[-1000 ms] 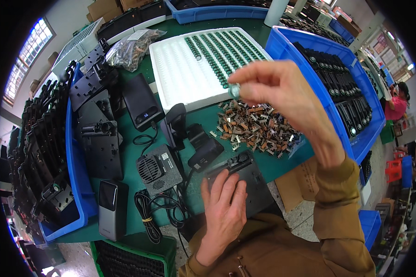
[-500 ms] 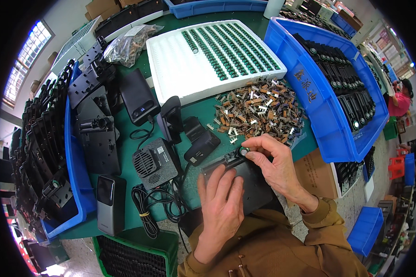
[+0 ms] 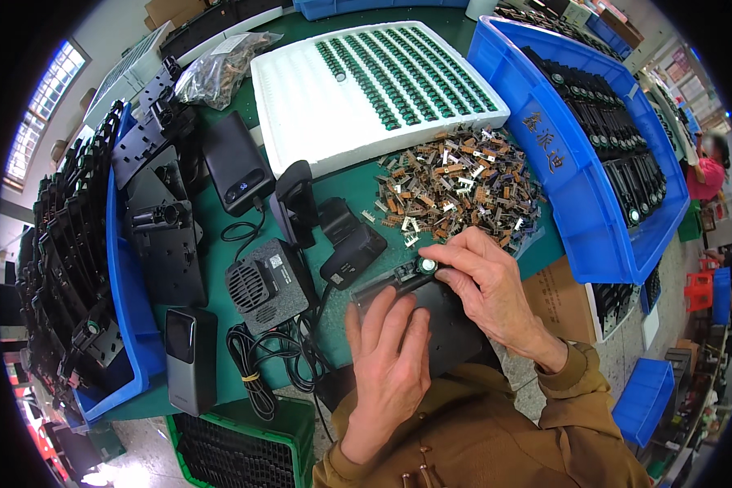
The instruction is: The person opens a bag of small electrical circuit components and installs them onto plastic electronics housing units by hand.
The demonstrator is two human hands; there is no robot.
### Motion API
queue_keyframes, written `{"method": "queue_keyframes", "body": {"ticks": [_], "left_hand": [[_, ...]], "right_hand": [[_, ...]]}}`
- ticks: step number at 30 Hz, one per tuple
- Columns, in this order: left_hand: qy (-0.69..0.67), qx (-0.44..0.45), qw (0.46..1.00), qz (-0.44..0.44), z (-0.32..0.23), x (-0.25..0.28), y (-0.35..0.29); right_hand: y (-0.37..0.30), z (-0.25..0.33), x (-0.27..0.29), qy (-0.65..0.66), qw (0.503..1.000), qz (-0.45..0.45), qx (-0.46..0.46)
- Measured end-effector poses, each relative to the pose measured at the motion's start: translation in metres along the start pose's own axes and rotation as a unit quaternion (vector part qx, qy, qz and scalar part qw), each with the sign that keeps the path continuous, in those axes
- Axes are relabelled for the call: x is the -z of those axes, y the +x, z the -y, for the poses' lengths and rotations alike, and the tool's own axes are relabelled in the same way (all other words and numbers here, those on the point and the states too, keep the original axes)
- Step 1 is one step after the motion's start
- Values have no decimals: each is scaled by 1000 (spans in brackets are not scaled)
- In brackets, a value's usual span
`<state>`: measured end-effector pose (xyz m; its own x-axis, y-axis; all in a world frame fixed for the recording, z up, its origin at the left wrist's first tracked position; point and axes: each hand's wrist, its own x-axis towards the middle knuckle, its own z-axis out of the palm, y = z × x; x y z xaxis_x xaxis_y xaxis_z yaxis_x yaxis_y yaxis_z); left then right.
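A flat black plastic part (image 3: 439, 317) lies on the green table in front of me. My left hand (image 3: 390, 358) rests flat on it, fingers spread. My right hand (image 3: 488, 285) pinches a small round green component (image 3: 427, 265) and presses it against the top edge of the black part. Just beyond lies a pile of small brown and silver metal pieces (image 3: 455, 183). Further back sits a white foam tray (image 3: 358, 89) with rows of the same green components.
Blue bins of black parts stand at the right (image 3: 594, 154) and the left (image 3: 130, 317). A small fan unit (image 3: 268, 281), black boxes, cables (image 3: 260, 366) and a clear bag (image 3: 220, 69) crowd the left middle. A green crate (image 3: 244, 447) sits below the table edge.
My right hand came down from high over the foam tray to the black part, carrying the green component. My left hand has stayed on the black part.
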<state>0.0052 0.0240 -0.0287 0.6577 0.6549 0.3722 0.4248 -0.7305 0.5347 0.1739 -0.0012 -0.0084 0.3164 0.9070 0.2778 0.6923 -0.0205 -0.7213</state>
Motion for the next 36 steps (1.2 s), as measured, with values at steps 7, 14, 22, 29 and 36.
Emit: {"method": "queue_keyframes", "body": {"ticks": [7, 14, 22, 29, 36], "left_hand": [[-5, 4, 1000, 3, 0, 0, 0], [-4, 4, 1000, 5, 0, 0, 0], [-3, 6, 1000, 8, -1, 1, 1], [-12, 12, 1000, 12, -1, 1, 0], [-16, 14, 1000, 10, 0, 1, 0]], "right_hand": [[2, -1, -3, 14, 1000, -5, 10], [4, 5, 6, 42, 996, 34, -77], [4, 0, 1, 39, 999, 8, -4], [6, 2, -1, 15, 1000, 8, 0], [12, 11, 3, 57, 994, 50, -85]]}}
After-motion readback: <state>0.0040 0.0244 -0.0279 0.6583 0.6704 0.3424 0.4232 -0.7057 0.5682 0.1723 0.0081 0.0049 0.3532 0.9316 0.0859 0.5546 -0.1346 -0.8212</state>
